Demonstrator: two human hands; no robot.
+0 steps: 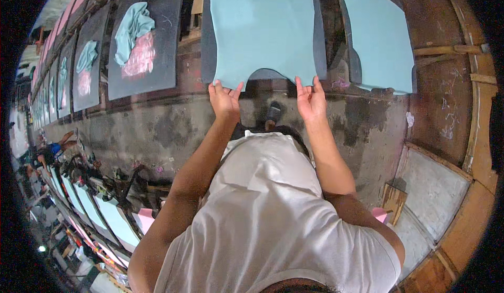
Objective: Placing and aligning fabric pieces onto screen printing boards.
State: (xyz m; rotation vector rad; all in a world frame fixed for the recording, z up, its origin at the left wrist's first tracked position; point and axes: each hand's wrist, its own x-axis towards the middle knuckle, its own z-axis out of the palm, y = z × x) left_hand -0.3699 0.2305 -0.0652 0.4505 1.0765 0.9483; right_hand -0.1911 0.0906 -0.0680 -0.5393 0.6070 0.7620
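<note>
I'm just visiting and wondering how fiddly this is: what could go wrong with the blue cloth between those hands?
If the left hand and right hand pulled unevenly, the blue cloth might skew or wrinkle; each is at one lower corner.
Those corners lie by the lower edge of the dark board, so they could fold or curl there.

A fabric workshop: a long row of dark boards (163,72) carries pale blue shaped panels (262,30), some bunched up beside pink-and-white patches (139,56), along a stained concrete floor (173,117); a second row of panels (114,217) runs at lower left, another person (54,148) shows farther off, and rough wooden boarding (436,20) lines the right side
</note>
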